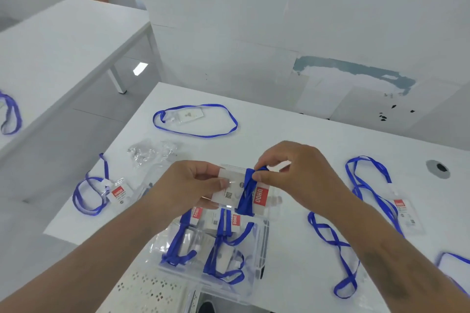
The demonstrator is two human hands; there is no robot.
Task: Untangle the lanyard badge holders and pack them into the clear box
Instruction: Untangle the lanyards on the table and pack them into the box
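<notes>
While your left hand (188, 185) grips the badge holder (230, 192) and your right hand (287, 173) pinches its wrapped lanyard (248, 193), the clear box (264, 241) sits directly below, frame centre.

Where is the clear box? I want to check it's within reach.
Head view, bottom centre: the clear box sits at the table's near edge, directly below both hands.

Bare table (292, 129) between the far lanyard loop (195, 121) and both hands. Crumpled plastic bag (150, 152) at left, long lanyard (366, 201) strewn at right. Clear box (262, 241) underneath, partly filled with wrapped badge holders (218, 244).
</notes>
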